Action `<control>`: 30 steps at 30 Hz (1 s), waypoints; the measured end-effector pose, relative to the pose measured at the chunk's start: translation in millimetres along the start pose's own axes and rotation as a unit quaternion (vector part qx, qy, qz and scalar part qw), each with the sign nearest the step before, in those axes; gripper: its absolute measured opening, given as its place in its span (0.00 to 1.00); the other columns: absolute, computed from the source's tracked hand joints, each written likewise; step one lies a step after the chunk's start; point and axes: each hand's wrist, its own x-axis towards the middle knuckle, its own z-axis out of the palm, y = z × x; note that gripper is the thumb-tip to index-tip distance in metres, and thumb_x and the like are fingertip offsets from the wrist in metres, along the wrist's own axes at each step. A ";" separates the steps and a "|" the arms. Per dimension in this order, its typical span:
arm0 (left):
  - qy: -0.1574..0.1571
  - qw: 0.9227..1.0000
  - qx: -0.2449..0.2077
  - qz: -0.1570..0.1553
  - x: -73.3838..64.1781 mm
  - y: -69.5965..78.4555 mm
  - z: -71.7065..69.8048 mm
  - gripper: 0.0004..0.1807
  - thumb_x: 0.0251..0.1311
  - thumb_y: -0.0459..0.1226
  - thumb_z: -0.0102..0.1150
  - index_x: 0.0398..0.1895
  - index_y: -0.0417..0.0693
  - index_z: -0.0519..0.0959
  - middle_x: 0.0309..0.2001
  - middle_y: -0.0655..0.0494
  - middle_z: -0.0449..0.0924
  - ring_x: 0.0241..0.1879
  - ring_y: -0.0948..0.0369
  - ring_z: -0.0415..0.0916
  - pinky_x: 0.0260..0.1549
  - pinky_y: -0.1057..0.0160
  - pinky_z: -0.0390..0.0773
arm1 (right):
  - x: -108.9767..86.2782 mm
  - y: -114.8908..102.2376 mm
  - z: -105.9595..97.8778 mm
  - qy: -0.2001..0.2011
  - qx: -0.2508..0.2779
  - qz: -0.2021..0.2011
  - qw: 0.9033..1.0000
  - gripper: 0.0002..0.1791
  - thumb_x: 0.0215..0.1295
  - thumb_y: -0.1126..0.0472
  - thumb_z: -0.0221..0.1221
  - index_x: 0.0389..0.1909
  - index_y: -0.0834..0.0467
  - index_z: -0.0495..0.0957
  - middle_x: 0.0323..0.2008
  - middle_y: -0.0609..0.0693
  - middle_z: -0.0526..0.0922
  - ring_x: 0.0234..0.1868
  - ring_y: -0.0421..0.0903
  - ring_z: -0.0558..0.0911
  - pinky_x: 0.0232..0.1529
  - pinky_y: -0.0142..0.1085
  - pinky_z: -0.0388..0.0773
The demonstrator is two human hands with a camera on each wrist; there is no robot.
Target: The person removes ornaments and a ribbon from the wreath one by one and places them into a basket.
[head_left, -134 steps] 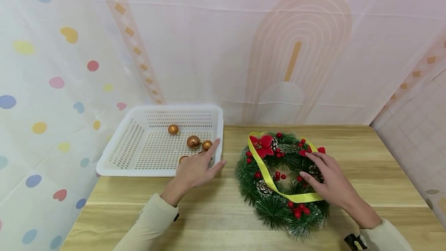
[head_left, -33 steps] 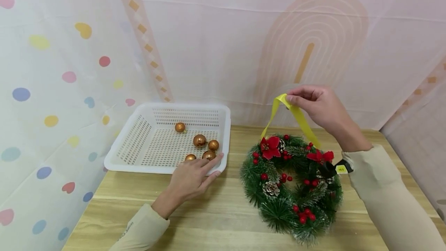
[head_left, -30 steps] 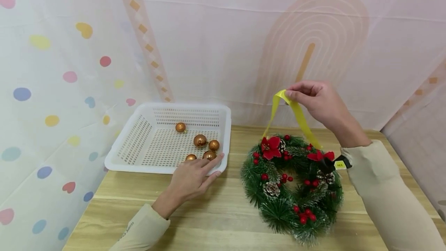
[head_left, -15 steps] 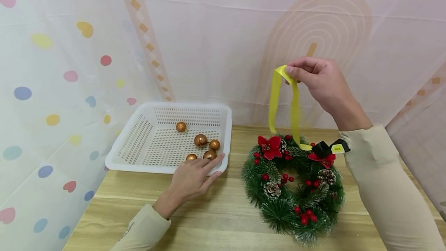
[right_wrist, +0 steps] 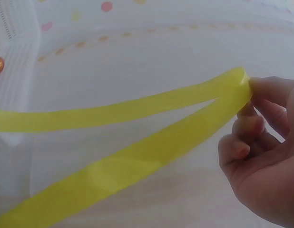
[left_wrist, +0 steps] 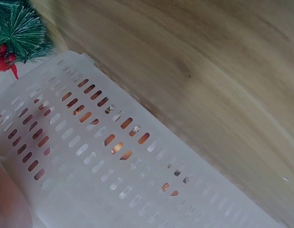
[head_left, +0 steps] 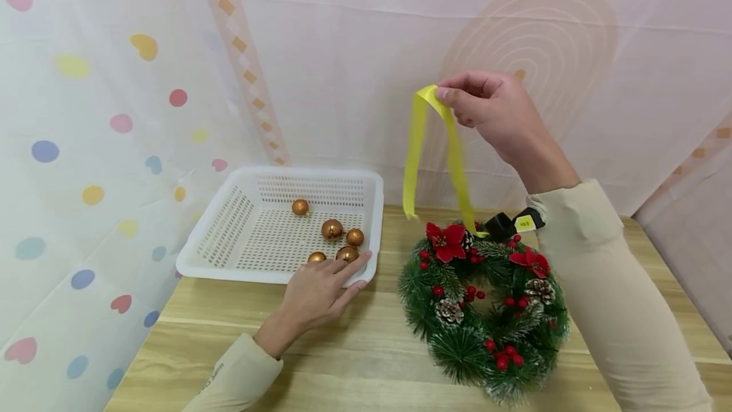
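My right hand (head_left: 494, 110) pinches a yellow ribbon (head_left: 419, 138) near its middle, up in front of the wall cloth. Both lengths hang down from the fingertips; one end dangles free and the other reaches the back of the wreath. In the right wrist view the doubled ribbon (right_wrist: 137, 161) runs from thumb and finger toward the left. The green wreath (head_left: 457, 348), with red flowers, berries and pinecones, lies on the table below. My left hand (head_left: 313, 288) rests with extended fingers over the near right rim of the white basket (head_left: 229, 275).
Several copper-coloured baubles (head_left: 332, 229) lie inside the basket, mostly toward its right side. The wooden table (head_left: 354, 361) meets a patterned cloth wall (head_left: 354, 81) at the back. A black wrist strap (head_left: 503, 226) on the right arm overlaps the wreath's back edge.
My right hand has gone from the wreath to the ribbon, then lifted it and moved left. The ribbon has come off the wreath's front. The left hand stays at the basket.
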 end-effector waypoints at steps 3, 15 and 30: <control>0.005 1.000 0.000 0.002 0.2 0.7 -0.4 0.30 0.75 0.60 0.30 0.71 0.62 0.70 0.39 0.54 0.87 0.24 0.57 0.78 0.18 0.60 0.74 | 6.3 -6.1 8.9 -0.007 0.035 -0.026 0.999 0.09 0.67 0.59 0.63 0.41 0.62 0.84 0.30 0.50 0.80 0.28 0.46 0.70 0.31 0.32 0.69; -0.009 1.000 0.000 -0.003 0.7 2.8 -2.4 0.29 0.75 0.59 0.34 0.71 0.64 0.70 0.39 0.55 0.87 0.26 0.56 0.79 0.21 0.59 0.76 | 13.5 -30.3 55.1 -0.068 0.136 -0.124 0.981 0.05 0.67 0.68 0.61 0.38 0.65 0.84 0.34 0.55 0.84 0.35 0.52 0.82 0.48 0.38 0.80; -0.016 1.000 0.002 -0.008 1.7 6.7 -1.9 0.28 0.74 0.59 0.34 0.71 0.65 0.70 0.41 0.54 0.87 0.30 0.56 0.82 0.24 0.57 0.79 | 16.8 10.0 94.1 -0.121 0.124 -0.091 0.981 0.06 0.71 0.68 0.57 0.42 0.66 0.81 0.38 0.55 0.85 0.45 0.58 0.82 0.57 0.41 0.77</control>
